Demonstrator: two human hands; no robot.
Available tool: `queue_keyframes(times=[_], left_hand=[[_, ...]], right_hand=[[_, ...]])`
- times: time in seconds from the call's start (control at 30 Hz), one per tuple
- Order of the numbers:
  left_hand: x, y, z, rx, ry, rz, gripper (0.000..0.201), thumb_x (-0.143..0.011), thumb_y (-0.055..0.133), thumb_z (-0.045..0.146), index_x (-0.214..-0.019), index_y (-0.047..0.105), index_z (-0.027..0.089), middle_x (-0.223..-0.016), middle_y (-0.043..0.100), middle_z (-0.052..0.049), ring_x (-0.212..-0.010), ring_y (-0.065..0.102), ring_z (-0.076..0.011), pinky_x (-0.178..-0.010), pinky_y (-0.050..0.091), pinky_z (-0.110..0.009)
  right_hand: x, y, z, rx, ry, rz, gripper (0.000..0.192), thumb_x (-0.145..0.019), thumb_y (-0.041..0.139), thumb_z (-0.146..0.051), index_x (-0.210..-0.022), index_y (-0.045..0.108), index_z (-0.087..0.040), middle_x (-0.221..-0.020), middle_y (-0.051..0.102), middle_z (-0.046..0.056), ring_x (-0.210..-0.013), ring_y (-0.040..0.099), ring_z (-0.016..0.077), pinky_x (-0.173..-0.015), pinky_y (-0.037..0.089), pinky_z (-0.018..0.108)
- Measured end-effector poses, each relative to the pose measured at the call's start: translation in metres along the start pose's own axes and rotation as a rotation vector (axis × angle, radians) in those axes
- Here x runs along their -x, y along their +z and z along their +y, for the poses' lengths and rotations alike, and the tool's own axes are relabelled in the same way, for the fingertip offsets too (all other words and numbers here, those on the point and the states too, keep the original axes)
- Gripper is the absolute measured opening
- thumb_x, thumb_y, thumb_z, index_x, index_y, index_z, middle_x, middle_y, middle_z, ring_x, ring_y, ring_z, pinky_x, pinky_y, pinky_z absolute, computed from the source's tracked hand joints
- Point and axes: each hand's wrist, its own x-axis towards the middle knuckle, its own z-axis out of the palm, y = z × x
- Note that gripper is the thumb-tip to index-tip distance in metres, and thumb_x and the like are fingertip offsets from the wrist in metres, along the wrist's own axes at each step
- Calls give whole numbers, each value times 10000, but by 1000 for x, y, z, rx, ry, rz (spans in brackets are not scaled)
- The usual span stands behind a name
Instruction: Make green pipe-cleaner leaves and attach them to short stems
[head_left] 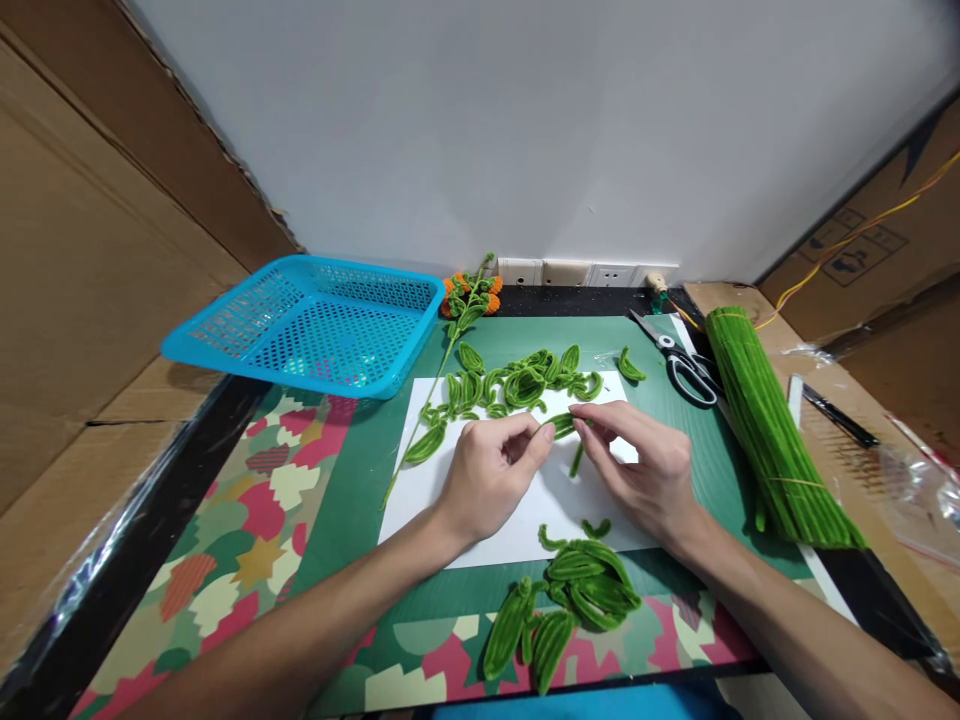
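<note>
My left hand [491, 472] and my right hand [643, 468] meet over a white sheet of paper [517, 520], both pinching a small green pipe-cleaner leaf [562, 425] between fingertips. Its loose stem end [576, 460] hangs down between the hands. Beyond the hands lies a scatter of several small green leaf loops [525, 380]. Near me rests a pile of larger folded green leaves [570, 595]. A long green stem with leaves and orange flowers [457, 340] lies to the left of the paper.
A blue mesh basket [307, 325] sits at the back left. Black-handled scissors [686, 365] and a thick bundle of green pipe cleaners [772, 430] lie to the right. Wall sockets [585, 272] line the back. Cardboard walls [90, 250] stand on both sides.
</note>
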Motion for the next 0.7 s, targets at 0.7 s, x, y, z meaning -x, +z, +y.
queue_keyframes(times=[0.7], left_hand=[[8, 5, 5, 52, 7, -4, 462, -1010, 591, 354, -593, 630, 159, -476, 481, 37, -469, 412, -85, -499, 296, -255]], right_hand=[[3, 3, -1, -77, 23, 10, 325, -981, 660, -96, -1259, 783, -211, -1140, 839, 65, -983, 824, 191, -909, 673, 291]])
